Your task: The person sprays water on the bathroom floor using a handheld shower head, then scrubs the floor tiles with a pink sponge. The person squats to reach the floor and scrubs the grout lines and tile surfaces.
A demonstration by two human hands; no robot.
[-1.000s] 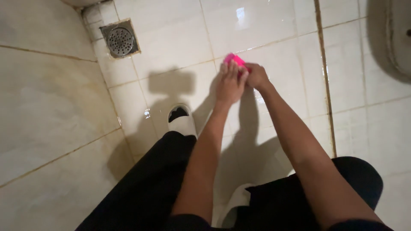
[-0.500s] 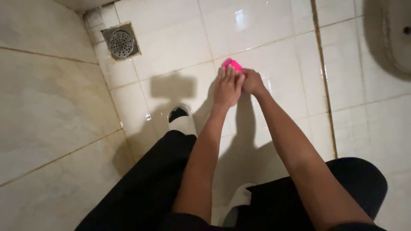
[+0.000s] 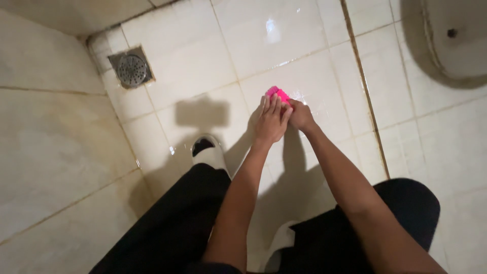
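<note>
Pink scrubber gripped in both hands over wet tiles

Pink scrubber [image 3: 277, 94] pokes out past the fingertips of the left hand [image 3: 270, 123] and right hand [image 3: 300, 115], which clasp it together above the tiled floor [image 3: 314, 45]. A drain grate [image 3: 132, 68] sits well apart, top left.

Your left hand [image 3: 270, 123] and right hand [image 3: 300, 115], clasped on the small bright pink plastic scrubber [image 3: 277, 94], now sit slightly lower, toward 6 o'clock, on the wet white ceramic floor tiles [image 3: 324, 76]; less pink shows.
</note>
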